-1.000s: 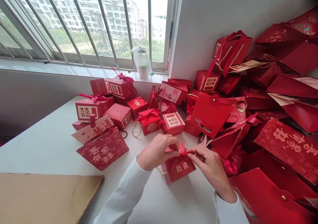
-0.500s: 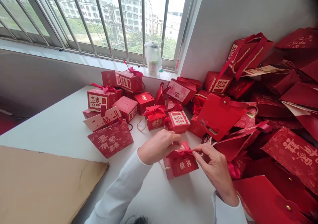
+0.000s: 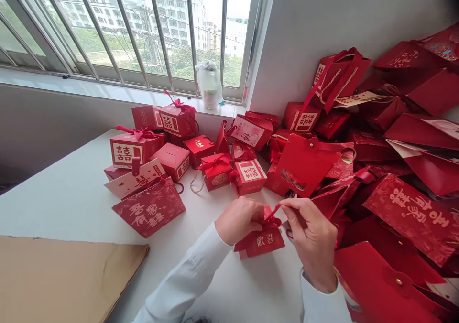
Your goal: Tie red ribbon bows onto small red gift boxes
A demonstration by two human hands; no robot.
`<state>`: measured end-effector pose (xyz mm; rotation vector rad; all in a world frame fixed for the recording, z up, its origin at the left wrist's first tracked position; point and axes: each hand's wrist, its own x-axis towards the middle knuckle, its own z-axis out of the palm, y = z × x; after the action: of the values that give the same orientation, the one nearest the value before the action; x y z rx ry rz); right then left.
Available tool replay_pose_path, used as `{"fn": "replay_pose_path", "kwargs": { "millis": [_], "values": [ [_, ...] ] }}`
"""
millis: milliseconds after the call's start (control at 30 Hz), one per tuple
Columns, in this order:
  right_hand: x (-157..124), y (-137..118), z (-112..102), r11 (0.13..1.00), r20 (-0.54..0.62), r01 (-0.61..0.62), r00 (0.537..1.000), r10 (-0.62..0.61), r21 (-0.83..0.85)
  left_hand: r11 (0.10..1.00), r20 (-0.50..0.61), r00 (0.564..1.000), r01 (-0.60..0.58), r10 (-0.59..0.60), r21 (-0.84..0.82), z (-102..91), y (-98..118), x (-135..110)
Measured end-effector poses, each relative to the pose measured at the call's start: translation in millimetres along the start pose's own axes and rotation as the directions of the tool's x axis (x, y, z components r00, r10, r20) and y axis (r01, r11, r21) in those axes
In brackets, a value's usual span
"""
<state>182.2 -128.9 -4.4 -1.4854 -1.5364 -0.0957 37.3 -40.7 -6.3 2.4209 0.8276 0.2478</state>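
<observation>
A small red gift box (image 3: 264,243) with pale lettering on its front stands on the white table, just in front of me. A red ribbon (image 3: 275,211) is gathered at its top. With thumb and fingertips, my right hand (image 3: 311,237) pinches an end of this ribbon and holds it up taut to the right. My left hand (image 3: 242,221) lies over the top left of the box, its fingers closed at the middle of the ribbon. What exactly the left fingertips grip is partly hidden by the hand.
Several red boxes (image 3: 215,171) with bows stand behind, near the window sill. A large heap of red gift bags (image 3: 412,213) fills the right side. A red bag with lettering (image 3: 150,208) and brown cardboard (image 3: 71,277) lie left. A bagged cup (image 3: 209,86) stands on the sill.
My right hand has drawn the ribbon end up and to the right. The left hand has come down onto the ribbon's middle. The whole view has shifted slightly.
</observation>
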Motion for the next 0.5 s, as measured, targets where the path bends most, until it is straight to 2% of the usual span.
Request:
{"fn": "replay_pose_path", "kwargs": {
  "millis": [67,133,200,233,300,400,500],
  "values": [
    [4,-5,-4,0.997,-0.239,-0.067,0.968,0.072,0.028,0.999,0.036,0.999,0.039,-0.04,0.012,-0.6,-1,0],
    [10,-8,-10,0.993,-0.493,-0.106,0.862,0.113,0.042,0.998,0.065,0.996,0.057,-0.058,0.01,-3.4,-2,-1],
    [15,-9,-17,0.993,-0.629,-0.11,0.77,0.108,0.036,0.999,0.087,0.996,0.035,-0.033,-0.026,-7.8,-3,-3],
    [17,-9,-19,0.993,-0.647,-0.114,0.754,0.11,0.036,0.998,0.092,0.996,0.021,-0.016,-0.053,-10.2,-4,-3],
    [18,-10,-22,0.991,-0.61,-0.129,0.782,0.129,0.044,0.995,0.096,0.995,0.004,0.006,-0.097,-14.5,-4,-5],
    [15,-12,-23,0.987,-0.477,-0.149,0.864,0.163,0.067,0.994,0.051,0.999,-0.005,0.011,-0.11,-15.9,-1,-6],
    [9,-15,-23,0.987,-0.427,-0.142,0.89,0.161,0.076,0.999,-0.024,0.999,0.03,-0.031,-0.038,-6.0,9,-7]
  ]
}}
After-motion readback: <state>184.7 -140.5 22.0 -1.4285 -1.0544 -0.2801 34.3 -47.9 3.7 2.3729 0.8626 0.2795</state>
